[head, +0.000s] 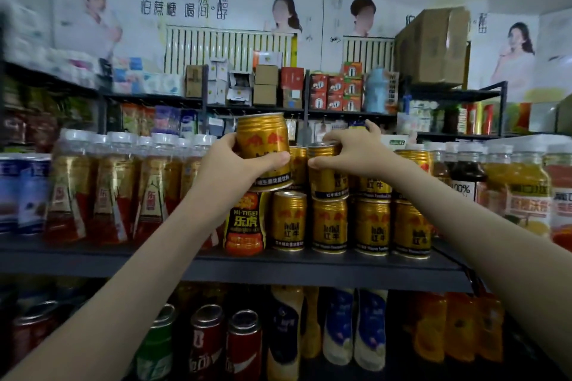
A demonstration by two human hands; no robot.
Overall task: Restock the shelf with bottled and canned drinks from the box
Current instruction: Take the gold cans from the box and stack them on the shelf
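Note:
My left hand [230,161] grips a gold can [263,145] with red bulls, held tilted above the shelf's lower row of gold cans [329,226]. My right hand [349,148] is closed over the top of another gold can [326,176] that stands in the second tier, on top of the lower row. More gold cans are stacked to its right [413,161]. A Hi-Tiger bottle [246,223] stands just under the held can. The dark shelf board [278,263] carries them all. The box is not in view.
White-capped red and gold bottles [108,189] fill the shelf's left, juice bottles [526,189] its right. Below are red cans [244,346], a green can and bottles [368,328]. Behind stands another rack with small boxes [291,83] and a large carton [433,46].

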